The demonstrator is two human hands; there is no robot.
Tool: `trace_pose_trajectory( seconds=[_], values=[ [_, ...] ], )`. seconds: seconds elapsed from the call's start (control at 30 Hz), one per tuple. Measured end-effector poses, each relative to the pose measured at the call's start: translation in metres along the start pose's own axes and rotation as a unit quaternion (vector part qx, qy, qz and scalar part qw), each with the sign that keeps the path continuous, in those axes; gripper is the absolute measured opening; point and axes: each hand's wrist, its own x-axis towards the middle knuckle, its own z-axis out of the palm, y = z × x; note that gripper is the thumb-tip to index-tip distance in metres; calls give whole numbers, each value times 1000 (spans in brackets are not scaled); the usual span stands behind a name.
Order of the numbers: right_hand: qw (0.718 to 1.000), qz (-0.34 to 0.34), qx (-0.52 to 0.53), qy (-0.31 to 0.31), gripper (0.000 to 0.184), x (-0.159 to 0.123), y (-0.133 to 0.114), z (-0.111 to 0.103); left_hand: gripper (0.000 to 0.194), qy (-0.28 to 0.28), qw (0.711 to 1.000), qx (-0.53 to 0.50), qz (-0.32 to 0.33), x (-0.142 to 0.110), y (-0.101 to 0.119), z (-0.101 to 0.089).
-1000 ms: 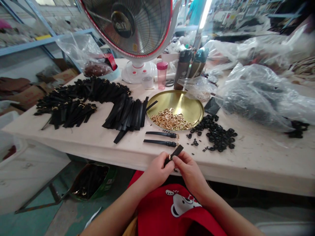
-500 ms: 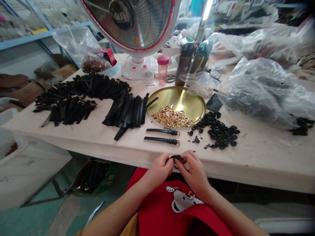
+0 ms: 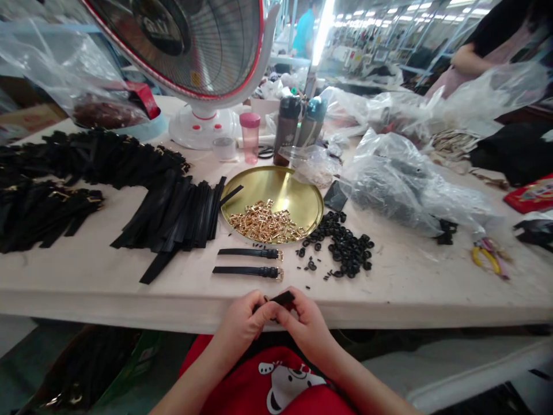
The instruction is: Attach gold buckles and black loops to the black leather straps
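If our pinch slackens, the black strap (image 3: pixel 283 298) could slip or twist, since our fingers cover much of it; what looks like its gold buckle (image 3: pixel 266 298) could shift too. The strap sits between our left hand (image 3: pixel 242 321) and right hand (image 3: pixel 307 324), both pinching it, thumbs close together. Beyond our hands lie two buckled straps (image 3: pixel 246 271).

A pale table (image 3: pixel 415 282) spans the foreground, with dim greenish-grey floor (image 3: pixel 166 357) below its near edge, at left. Beyond the far edge, a bright strip light (image 3: pixel 323 34) slants upward; farther back, pale blue metal frames (image 3: pixel 408 36) stand under rows of white ceiling lights (image 3: pixel 371 22), blurred by distance.
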Motion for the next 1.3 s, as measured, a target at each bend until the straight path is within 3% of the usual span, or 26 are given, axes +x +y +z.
trace_pose_trajectory(
  seconds=[0.1, 0.2, 0.3, 0.37, 0.43, 0.5, 0.57, 0.63, 0.7, 0.77, 0.87, 1.0, 1.07, 1.13, 1.2, 1.3],
  values=[
    [996, -31, -57, -58, 11, 1, 0, -12, 36, -11, 999, -33, -14, 4, 2, 2],
    [983, -63, -143, -92, 10, 8, -1, -37, 39, -47, 999, -4, 18, 3, 12, 1],
    [953, -82, -289, 20, 12, 24, 2, -65, 29, -63, 998, 28, 13, 4, 18, 1],
    [907, -71, -407, 80, 11, 37, 6, -79, 30, -35, 998, 42, 8, 6, 18, 3],
    [864, -52, -494, 80, 8, 48, 12, -86, 29, -20, 998, 52, 16, 6, 18, 5],
    [849, -44, -524, 57, 5, 54, 17, -88, 28, -20, 998, 56, 27, 5, 19, 6],
    [866, -47, -495, 54, 2, 55, 21, -87, 27, -17, 997, 63, 33, 1, 21, 6],
    [910, -37, -409, 64, 3, 51, 22, -84, 27, -8, 997, 72, 38, -3, 25, 5],
    [962, -11, -267, 59, 8, 45, 18, -77, 27, 6, 995, 83, 52, -5, 31, 6],
    [994, 14, -100, 43, 17, 36, 9, -67, 27, 30, 992, 100, 69, -6, 36, 8],
    [995, 52, 82, 18, 29, 22, -7, -47, 28, 79, 985, 130, 84, -6, 39, 13],
    [983, 96, 156, -5, 25, 13, -7, -33, 28, 107, 977, 156, 95, -9, 35, 15],
    [993, 78, 89, 4, 22, 16, 3, -40, 27, 104, 977, 162, 93, -12, 31, 15],
    [995, 34, -85, 34, 17, 23, 13, -53, 26, 102, 977, 163, 91, -15, 28, 14],
    [950, -14, -306, 67, 9, 31, 19, -70, 26, 100, 978, 161, 91, -16, 25, 14],
    [845, -40, -527, 78, 8, 41, 20, -87, 26, 98, 978, 162, 88, -16, 22, 14]
  ],
)
